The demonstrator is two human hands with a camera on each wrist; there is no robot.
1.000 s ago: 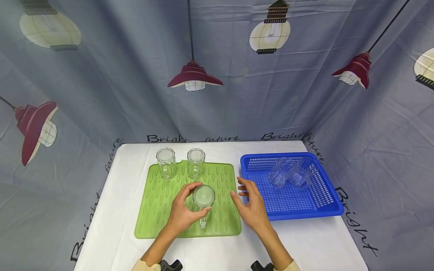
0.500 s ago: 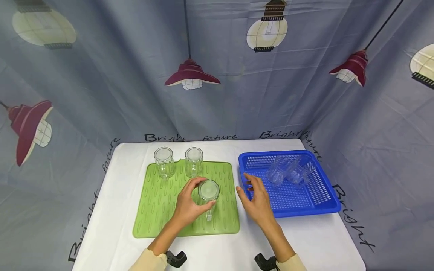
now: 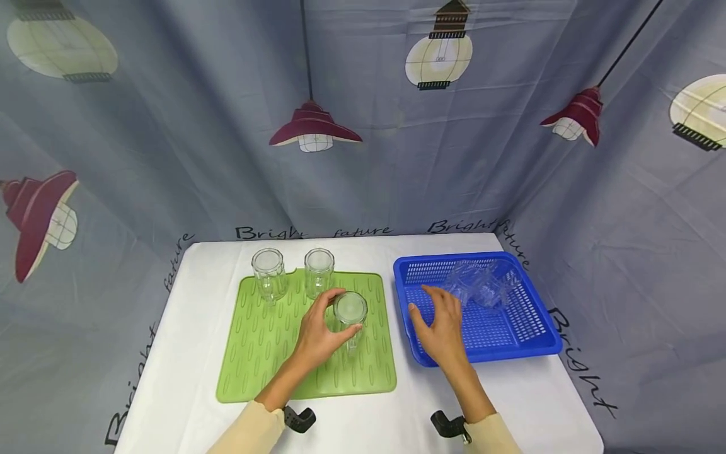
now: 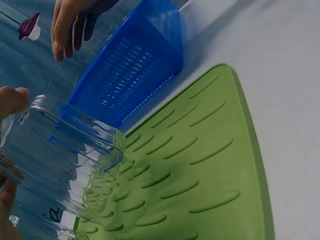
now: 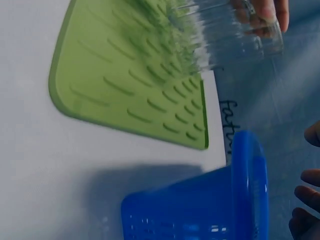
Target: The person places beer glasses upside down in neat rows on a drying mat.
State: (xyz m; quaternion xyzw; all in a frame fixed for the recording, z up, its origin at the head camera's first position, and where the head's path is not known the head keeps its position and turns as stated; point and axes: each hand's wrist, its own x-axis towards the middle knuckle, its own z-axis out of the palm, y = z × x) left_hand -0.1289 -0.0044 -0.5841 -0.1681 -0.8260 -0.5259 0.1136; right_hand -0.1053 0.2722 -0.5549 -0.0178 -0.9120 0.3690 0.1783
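My left hand [image 3: 319, 334] grips a clear glass mug [image 3: 350, 308] between thumb and fingers, its round base up and its handle toward me. In the left wrist view the lower rim of this mug [image 4: 65, 145] is close over the green ridged mat [image 4: 200, 165]. Two more glass mugs [image 3: 268, 274] stand at the back edge of the mat. My right hand [image 3: 445, 328] hangs over the left side of the blue basket [image 3: 510, 355], fingers loosely bent and holding nothing. Glass mugs [image 3: 490, 293] lie on their sides at the back of that basket.
A white cloth [image 3: 181, 353] covers the table, and a strip of it separates the mat from the basket. A grey-blue curtain [image 3: 397, 176] with printed lamps hangs behind and on both sides.
My left hand has carried the mug slightly away from me and to the right over the mat. My right hand has moved right, from beside the basket to over its left side.
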